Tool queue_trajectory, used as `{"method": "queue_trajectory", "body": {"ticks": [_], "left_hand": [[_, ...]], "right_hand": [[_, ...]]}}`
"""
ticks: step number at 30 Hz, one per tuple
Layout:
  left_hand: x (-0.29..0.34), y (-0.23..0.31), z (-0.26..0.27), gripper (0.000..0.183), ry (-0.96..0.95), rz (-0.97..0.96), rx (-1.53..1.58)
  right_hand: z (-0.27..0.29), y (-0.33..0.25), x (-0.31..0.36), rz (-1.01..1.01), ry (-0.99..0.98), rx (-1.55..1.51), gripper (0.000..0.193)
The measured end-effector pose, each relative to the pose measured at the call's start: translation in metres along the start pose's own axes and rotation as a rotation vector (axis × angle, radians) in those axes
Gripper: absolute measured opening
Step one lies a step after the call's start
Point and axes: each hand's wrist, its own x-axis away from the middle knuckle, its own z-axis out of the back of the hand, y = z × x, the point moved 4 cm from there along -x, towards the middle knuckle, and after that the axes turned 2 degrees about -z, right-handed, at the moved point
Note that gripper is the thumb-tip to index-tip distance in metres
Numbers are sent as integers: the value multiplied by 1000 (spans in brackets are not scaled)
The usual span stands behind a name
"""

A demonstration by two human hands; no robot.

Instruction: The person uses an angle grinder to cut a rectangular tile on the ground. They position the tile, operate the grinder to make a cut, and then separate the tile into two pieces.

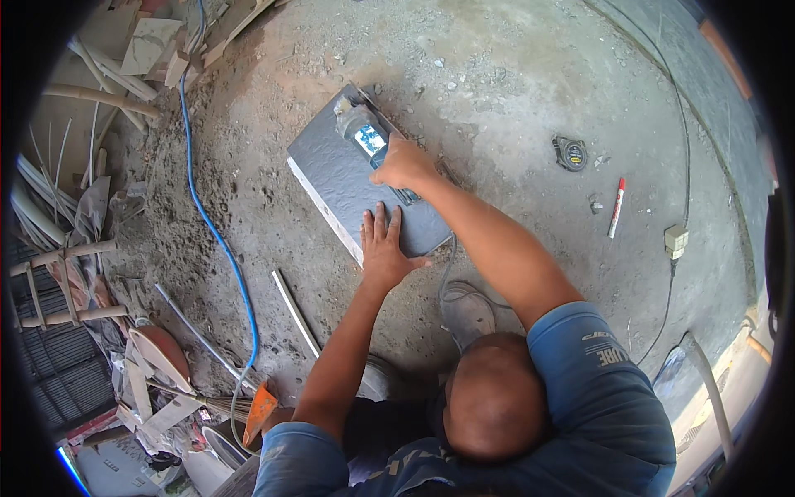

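A dark grey, slate-textured tile [338, 178] with a pale edge lies on the rough ground ahead. My right hand [406, 166] is wrapped round the blue and black body of an angle grinder [373, 141]. The grinder's head points away from me, over the tile's far right side; its disc is hard to make out. My left hand [383, 248] lies flat on the near part of the tile, fingers spread, just short of the grinder's rear end. A cord [448, 269] trails from the grinder towards my shoe [466, 313].
To the right lie a tape measure [570, 153], a red and white marker [617, 207] and a cable with a pale connector [676, 241]. A blue hose [203, 199] and a thin white strip [296, 313] lie left. Scrap, pipes and a wooden ladder-like frame [66, 257] crowd the far left.
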Motion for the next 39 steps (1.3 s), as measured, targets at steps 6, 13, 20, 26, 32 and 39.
{"method": "queue_trajectory", "body": {"ticks": [6,13,20,26,32,39], "left_hand": [[-2,-10,-7,121,-57,15,9],[-3,-7,-5,130,-127,50,-12],[-4,-8,-4,132,-92,60,-1],[-3,-8,-5,131,-76,54,4],[-3,-7,-7,130,-78,53,3],[-3,-7,-4,128,-81,58,0]], "right_hand": [[-2,-2,3,-2,13,5,77],[0,2,7,-26,-15,17,77],[-2,3,7,-17,-10,37,77],[0,3,14,-34,-39,40,79],[1,6,19,-19,-20,46,80],[1,9,22,-26,-35,47,81]]}}
